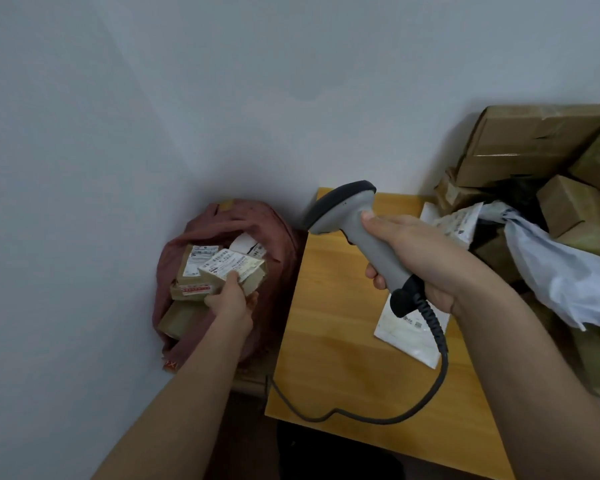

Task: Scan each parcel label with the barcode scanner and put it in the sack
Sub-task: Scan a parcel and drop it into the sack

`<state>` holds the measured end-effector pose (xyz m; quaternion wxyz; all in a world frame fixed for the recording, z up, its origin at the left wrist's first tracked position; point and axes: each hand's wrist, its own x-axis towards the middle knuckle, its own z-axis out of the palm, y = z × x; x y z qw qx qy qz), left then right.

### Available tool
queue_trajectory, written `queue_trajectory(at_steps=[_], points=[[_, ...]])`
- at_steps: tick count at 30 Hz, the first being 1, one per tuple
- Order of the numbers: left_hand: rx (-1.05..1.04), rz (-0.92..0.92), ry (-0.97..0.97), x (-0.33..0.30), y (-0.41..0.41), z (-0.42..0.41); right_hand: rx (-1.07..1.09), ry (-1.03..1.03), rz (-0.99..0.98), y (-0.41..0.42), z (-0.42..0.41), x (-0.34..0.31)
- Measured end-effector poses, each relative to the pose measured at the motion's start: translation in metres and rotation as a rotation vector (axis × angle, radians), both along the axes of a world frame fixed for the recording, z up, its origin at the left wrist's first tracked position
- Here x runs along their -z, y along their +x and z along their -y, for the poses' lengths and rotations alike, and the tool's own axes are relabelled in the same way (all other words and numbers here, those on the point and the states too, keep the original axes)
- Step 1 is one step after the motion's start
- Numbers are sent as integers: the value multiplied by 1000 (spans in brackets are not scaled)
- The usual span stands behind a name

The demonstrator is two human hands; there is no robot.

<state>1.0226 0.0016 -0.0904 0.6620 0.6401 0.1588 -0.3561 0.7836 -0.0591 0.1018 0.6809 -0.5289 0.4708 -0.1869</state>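
Observation:
My left hand [231, 304] grips a small cardboard parcel [234, 266] with a white label, holding it over the open mouth of the dark red sack [278, 233] on the floor by the wall. Several labelled parcels [194, 271] lie inside the sack. My right hand [420, 258] grips the handle of the grey barcode scanner [347, 216] above the yellow table [333, 341], its head pointing left towards the sack. The scanner's dark cable [430, 389] coils down across the table and off its left edge.
A flat white mailer [413, 337] lies on the table under my right wrist. At the right, a heap of cardboard boxes [527, 147] and white plastic mail bags [561, 268] fills the table's far corner. A pale wall stands behind.

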Motion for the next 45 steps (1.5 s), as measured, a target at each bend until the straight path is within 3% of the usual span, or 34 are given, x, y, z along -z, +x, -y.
queue_trajectory(at_steps=[7,16,20,25,29,36,41,45], points=[[35,-5,75,2,101,1,-27,15,-58,68,9,10],[294,25,343,31,190,52,65,56,-139,128,26,38],[364,54,357,46,207,79,123,95,-183,128,29,51],[320,292,669,41,188,96,220,105,-205,112,29,56],[349,296,658,29,158,106,282,116,-164,94,25,46],[444,235,384,-13,82,131,335,77,-100,39,10,16],[535,328,272,-44,3,134,349,32,-58,-35,-7,-5],[475,332,160,-60,-66,136,338,21,-7,-105,-22,-16]])
